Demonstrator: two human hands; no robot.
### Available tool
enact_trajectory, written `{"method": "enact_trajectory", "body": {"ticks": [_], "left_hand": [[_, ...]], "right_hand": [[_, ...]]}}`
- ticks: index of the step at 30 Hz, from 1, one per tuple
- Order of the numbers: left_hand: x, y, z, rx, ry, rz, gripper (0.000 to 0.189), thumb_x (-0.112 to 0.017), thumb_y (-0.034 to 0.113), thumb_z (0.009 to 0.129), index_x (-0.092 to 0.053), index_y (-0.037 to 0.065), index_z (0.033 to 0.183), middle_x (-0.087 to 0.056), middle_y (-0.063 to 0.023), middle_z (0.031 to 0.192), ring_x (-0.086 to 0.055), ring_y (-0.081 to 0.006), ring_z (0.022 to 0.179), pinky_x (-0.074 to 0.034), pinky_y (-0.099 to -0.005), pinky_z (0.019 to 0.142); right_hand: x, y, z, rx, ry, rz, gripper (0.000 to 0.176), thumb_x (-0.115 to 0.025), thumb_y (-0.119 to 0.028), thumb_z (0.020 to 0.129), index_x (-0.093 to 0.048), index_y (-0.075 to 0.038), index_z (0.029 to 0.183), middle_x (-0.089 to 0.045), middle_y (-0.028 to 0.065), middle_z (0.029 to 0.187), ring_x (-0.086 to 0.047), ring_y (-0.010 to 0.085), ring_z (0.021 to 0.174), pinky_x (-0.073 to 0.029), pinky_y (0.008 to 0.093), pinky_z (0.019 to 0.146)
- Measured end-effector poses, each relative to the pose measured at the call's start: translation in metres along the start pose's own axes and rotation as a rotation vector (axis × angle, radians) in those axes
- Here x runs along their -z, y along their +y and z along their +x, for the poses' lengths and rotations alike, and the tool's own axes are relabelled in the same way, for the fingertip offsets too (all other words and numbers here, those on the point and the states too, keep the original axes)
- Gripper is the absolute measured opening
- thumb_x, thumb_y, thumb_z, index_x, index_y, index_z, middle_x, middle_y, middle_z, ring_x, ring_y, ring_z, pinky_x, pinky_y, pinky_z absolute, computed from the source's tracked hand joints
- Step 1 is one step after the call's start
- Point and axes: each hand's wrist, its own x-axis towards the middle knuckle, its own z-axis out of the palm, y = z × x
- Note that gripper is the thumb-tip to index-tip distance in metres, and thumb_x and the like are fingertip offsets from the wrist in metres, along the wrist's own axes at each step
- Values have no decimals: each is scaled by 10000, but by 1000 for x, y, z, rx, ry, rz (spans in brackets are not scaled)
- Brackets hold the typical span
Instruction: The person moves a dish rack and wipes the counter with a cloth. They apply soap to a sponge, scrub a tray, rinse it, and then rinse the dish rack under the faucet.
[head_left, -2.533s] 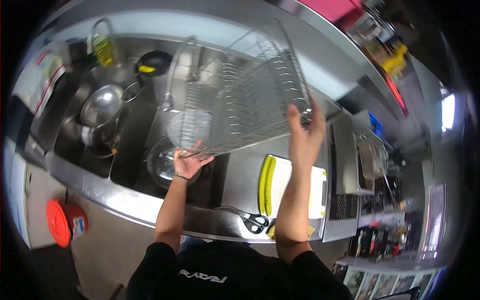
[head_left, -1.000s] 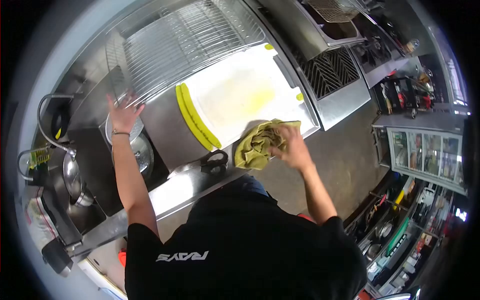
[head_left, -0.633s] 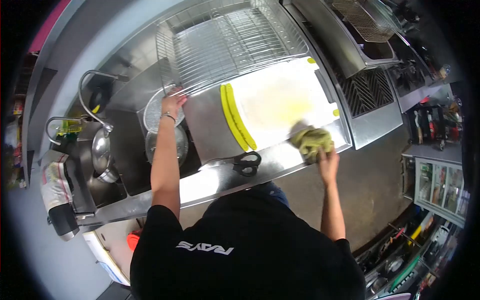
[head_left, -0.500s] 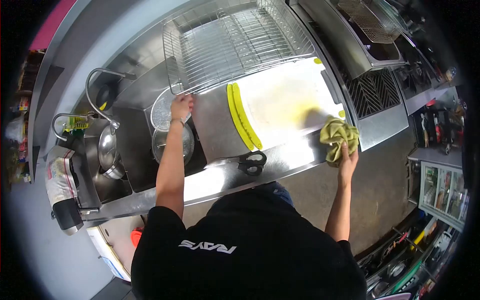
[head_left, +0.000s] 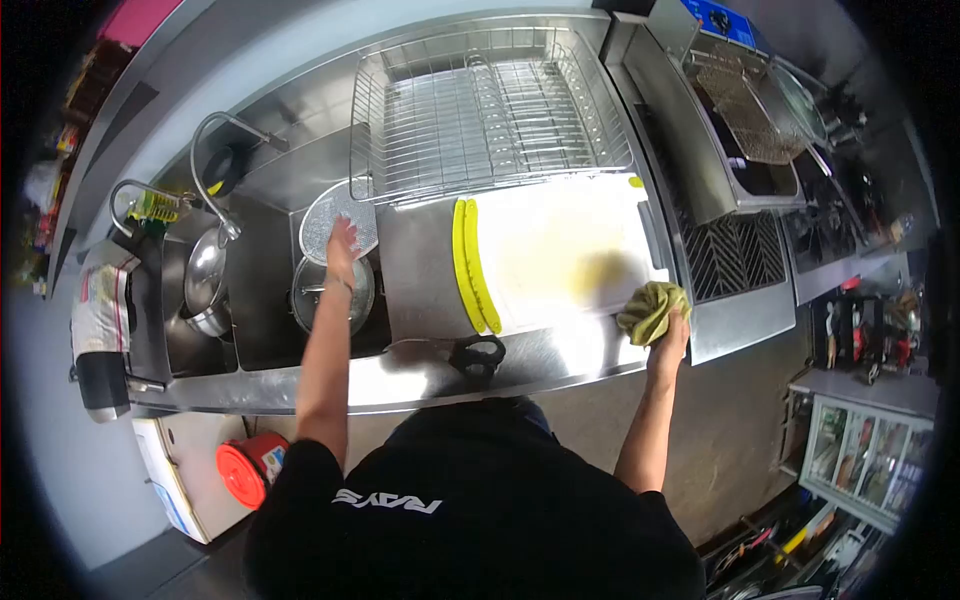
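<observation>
Right hand (head_left: 674, 331) (partly) behind cloth (head_left: 653, 311)

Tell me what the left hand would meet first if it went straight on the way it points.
The left hand would probably meet the round mesh strainer first; the two overlap in this view, but depth is unclear.

the cloth (head_left: 655, 311) is matt, rumpled fabric, the counter (head_left: 420, 262) smooth, glossy metal, the rack (head_left: 491, 122) shiny metal wire, the white board (head_left: 545, 240) smooth and plastic-looking, the red bucket (head_left: 245, 475) glossy plastic.
</observation>
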Motion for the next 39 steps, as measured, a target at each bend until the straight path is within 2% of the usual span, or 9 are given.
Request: {"method": "enact_trajectory", "body": {"ticks": [5,11,13,19,24,31,35,37,39], "left_hand": [[-23,70,45,278,-396,-197,1026,-399,785,695,-229,52,1391,-193,-230,1426,-150,-340,1336,-126,-500,1057],[-35,48,68,311,-273,-172,961,-438,784,673,-293,143,1373,-399,-164,1297,-451,-326,1065,-241,-580,957],[-39,13,81,236,-230,-34,787,-417,699,769,-366,141,1321,-424,-106,1295,-438,-300,1079,-272,-540,947],[-9,-12,83,190,-151,-312,527,-320,472,921,-408,125,1308,-456,-90,1300,-420,-305,1169,-295,-479,983],[42,24,41,200,-315,-749,713,-390,626,823,-414,73,1273,-431,-127,1301,-386,-333,1206,-302,-503,993],[101,47,39,217,-253,-707,869,-450,741,701,-394,92,1276,-433,-147,1294,-450,-345,1130,-351,-468,948],[111,55,45,207,-288,-667,850,-398,751,714,-399,119,1283,-428,-128,1312,-456,-326,1125,-356,-470,927],[108,61,45,207,-249,-687,849,-386,750,720,-398,117,1285,-437,-121,1304,-457,-316,1124,-351,-476,927],[112,58,50,183,-288,-711,846,-392,738,726,-409,99,1280,-397,-150,1332,-420,-357,1172,-375,-498,927]], "right_hand": [[-55,-30,113,64,-169,169,410,-483,-296,904,-509,43,1134,-571,112,1085,-563,179,955,-441,295,819],[-135,3,221,-14,-291,-325,390,-436,-311,911,-556,12,1093,-610,81,981,-592,156,838,-474,288,733],[-146,46,248,-118,-390,102,416,-396,-335,922,-555,9,1095,-608,80,975,-588,148,833,-473,280,741],[-182,95,246,-194,-420,-102,526,-311,-405,935,-533,30,1130,-608,115,1021,-573,190,925,-438,304,828],[-228,71,185,48,-358,-595,464,-473,-385,872,-584,30,1049,-628,156,993,-578,183,895,-441,317,810],[-172,-46,196,320,-74,8,242,-606,-211,835,-615,26,884,-632,54,793,-566,98,708,-453,272,642],[-187,-26,253,509,-183,-860,372,-445,-282,901,-535,22,1095,-569,175,1103,-525,342,1034,-398,363,872],[-188,61,317,876,61,-1655,525,-363,-341,909,-355,-8,1314,-355,178,1364,-305,306,1281,-250,380,1038],[-219,62,352,750,-7,-1653,563,-325,-364,910,-272,-24,1355,-252,164,1414,-204,296,1321,-177,386,1069]]}}
